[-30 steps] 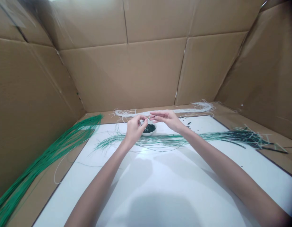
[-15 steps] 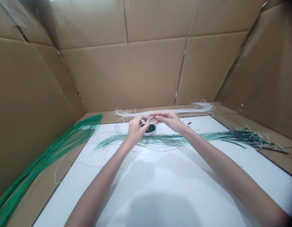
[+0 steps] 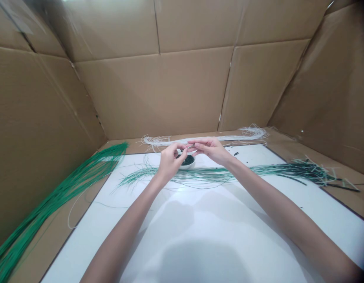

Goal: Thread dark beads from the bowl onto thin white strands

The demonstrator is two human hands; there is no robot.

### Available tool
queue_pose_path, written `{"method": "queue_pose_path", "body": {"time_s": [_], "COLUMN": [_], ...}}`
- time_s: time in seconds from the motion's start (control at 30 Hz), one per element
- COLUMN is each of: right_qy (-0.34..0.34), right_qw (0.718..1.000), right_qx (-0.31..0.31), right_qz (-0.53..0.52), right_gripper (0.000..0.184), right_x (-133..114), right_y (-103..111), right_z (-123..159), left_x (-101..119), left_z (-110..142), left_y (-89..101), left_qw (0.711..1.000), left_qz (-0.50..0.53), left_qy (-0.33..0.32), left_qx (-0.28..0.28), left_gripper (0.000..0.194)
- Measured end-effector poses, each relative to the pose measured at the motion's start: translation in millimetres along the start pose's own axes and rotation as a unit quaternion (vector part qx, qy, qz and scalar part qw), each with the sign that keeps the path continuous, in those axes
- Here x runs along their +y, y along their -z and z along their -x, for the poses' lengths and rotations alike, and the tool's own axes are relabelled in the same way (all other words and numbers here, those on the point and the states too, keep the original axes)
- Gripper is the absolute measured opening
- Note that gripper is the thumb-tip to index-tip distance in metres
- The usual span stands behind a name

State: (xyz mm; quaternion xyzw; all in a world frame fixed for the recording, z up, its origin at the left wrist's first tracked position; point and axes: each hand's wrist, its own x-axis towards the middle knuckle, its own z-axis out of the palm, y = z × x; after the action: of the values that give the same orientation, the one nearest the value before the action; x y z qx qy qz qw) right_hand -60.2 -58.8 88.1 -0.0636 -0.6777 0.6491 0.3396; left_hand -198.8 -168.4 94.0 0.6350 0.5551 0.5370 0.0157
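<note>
My left hand (image 3: 171, 159) is closed in a pinch, with thumb and forefinger meeting over a small white bowl (image 3: 187, 166). Dark green bead-like bits (image 3: 188, 159) fill the bowl. Just to the right, my right hand (image 3: 209, 149) is also closed, its fingertips almost touching the left ones. A thin, slender item (image 3: 192, 146) shows between the two sets of fingertips; it is too small to name. Under the wrists, a bundle of green strands (image 3: 205, 173) runs across the white board, its right end dark and apparently threaded with beads (image 3: 299, 169).
Long green strands (image 3: 61, 192) lie along the left side. A bundle of white strands (image 3: 235, 138) lies at the back. Loose dark bits (image 3: 236, 153) are scattered on the white board (image 3: 111, 236). Cardboard walls (image 3: 158, 94) enclose the back and sides.
Both hands stay in nearly the same place. Only the right fingers have shifted very slightly; the strands and bowl have not moved.
</note>
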Motion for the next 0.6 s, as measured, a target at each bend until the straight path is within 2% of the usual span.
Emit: {"method": "queue_pose_path", "body": {"time_s": [0.6], "right_qy": [0.026], "right_qw": [0.999], "right_qx": [0.032], "right_qz": [0.010], "right_gripper": [0.020], "right_x": [0.5], "right_y": [-6.3], "right_z": [0.4], "left_x": [-1.2], "left_z": [1.9], "left_y": [-3.3], "left_qw": [1.000], "left_qz": [-0.008], "left_qy": [-0.006], "left_qx": [0.029], "left_gripper": [0.008]}}
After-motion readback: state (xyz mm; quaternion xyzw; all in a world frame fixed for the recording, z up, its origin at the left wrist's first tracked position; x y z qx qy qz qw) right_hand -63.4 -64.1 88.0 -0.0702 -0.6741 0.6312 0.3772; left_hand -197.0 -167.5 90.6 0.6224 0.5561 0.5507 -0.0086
